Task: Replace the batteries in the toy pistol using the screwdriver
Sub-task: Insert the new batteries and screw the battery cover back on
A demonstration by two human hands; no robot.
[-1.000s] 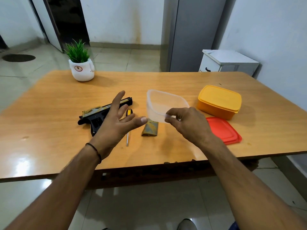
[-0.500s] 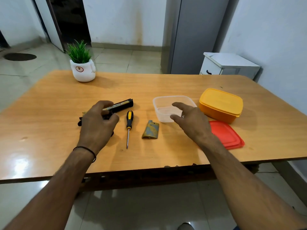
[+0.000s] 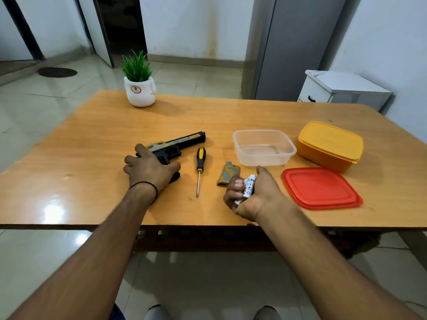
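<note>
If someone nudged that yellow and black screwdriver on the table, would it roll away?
Probably a little: the screwdriver has a thin round shaft and lies flat on the glossy table. Its thicker handle would likely make it swing in an arc rather than run straight. It looks stiff, and likely light to lift.

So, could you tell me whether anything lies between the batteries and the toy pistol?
Yes. The camouflage plastic cover and the yellow-and-black screwdriver lie between the white cylindrical batteries in the right hand and the black toy pistol; the left hand covers its grip.
</note>
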